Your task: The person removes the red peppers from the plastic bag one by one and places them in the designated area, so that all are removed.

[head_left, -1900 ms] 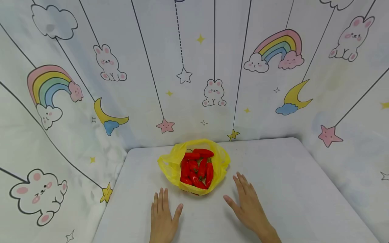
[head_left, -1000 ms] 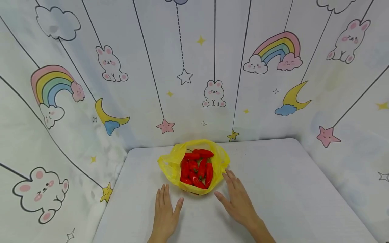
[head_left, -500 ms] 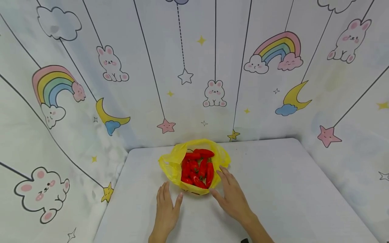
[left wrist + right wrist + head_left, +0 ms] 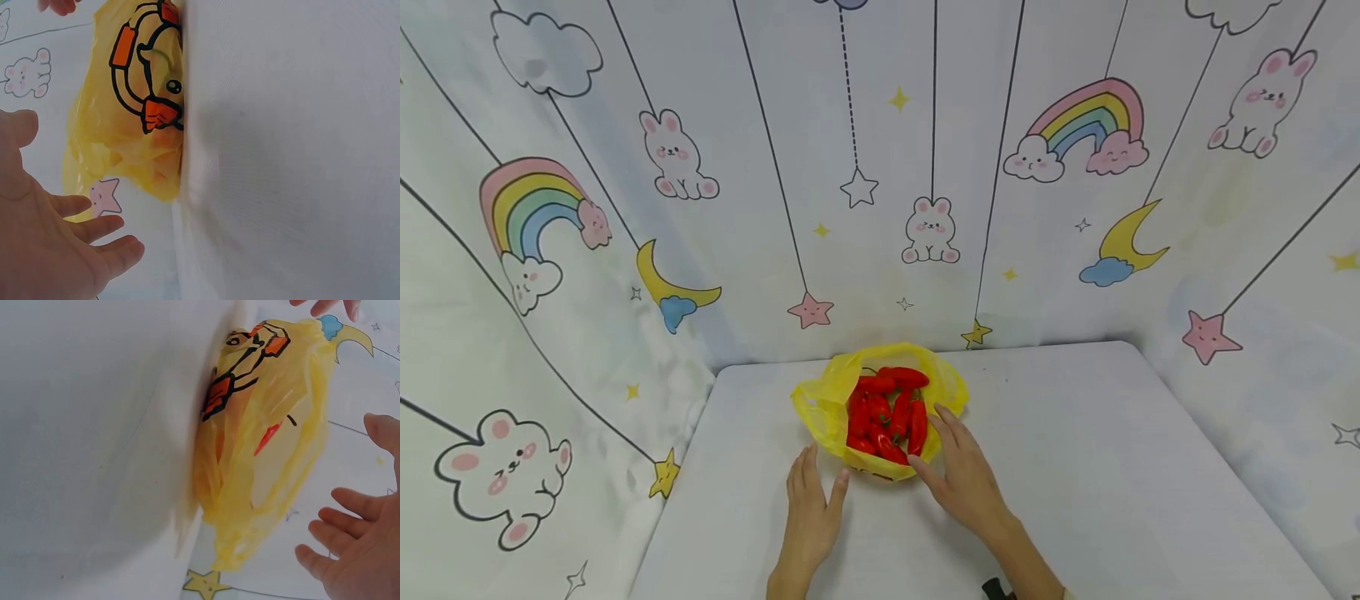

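A yellow plastic bag [image 4: 827, 408] stands with its mouth spread wide on the white table. Inside lie several red chili peppers [image 4: 901, 415], a few with green stems. My left hand [image 4: 812, 508] hovers near the bag's front left side, fingers extended and holding nothing. My right hand [image 4: 964, 477] is at the bag's front right, its fingertips overlapping the rim in the head view, fingers slightly bent and apart. The left wrist view shows a black and orange cartoon print [image 4: 161, 112] on the bag's outside. In the right wrist view a pepper [image 4: 269, 437] shows in the bag's mouth.
The white table [image 4: 1097, 467] extends on both sides of the bag. Behind it rises a white cloth backdrop [image 4: 880, 275] printed with bunnies, rainbows and stars. A small black object [image 4: 994, 588] shows beside the right forearm at the bottom edge.
My right hand has moved left and forward, up to the bag's right rim. The left hand has shifted slightly forward and right. The bag and peppers stay in place.
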The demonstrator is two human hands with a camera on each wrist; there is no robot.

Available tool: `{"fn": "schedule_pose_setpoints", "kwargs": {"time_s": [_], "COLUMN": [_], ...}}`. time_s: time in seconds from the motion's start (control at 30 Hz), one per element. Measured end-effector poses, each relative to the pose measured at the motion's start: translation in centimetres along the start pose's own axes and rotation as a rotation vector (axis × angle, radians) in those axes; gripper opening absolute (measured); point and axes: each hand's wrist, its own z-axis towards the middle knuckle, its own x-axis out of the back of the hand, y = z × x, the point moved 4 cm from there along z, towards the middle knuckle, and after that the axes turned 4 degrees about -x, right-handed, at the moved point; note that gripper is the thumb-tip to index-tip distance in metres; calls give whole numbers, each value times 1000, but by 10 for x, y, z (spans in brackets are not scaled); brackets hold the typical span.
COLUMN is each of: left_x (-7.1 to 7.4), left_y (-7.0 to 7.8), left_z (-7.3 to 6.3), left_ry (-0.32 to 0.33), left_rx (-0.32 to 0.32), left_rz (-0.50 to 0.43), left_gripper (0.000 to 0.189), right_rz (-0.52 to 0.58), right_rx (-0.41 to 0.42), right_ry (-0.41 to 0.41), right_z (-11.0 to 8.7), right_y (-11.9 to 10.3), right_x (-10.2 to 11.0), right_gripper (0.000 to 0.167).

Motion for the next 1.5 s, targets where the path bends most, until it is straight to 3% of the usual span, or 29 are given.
{"fn": "schedule_pose_setpoints", "kwargs": {"time_s": [0.3,0.57,0.77,1.17,1.5], "left_x": [2,4,4,1,-4], "left_y": [0,3,1,3,-8], "left_z": [7,12,14,21,28], "left_ry": [20,135,197,198,210], "left_rx": [34,10,5,41,69], "left_rz": [-53,-90,-127,-164,-193], "left_gripper": [75,68,63,61,56], "right_rz": [62,50,54,64,64], "right_rx": [-17,-65,-34,-56,-14], "right_ry": [48,61,102,113,132], "right_z": [7,13,15,21,28], "right_y": [-5,-13,-19,-21,-25], "right_x": [-5,-11,-14,-23,-29], "right_gripper": [69,64,60,59,58]}}
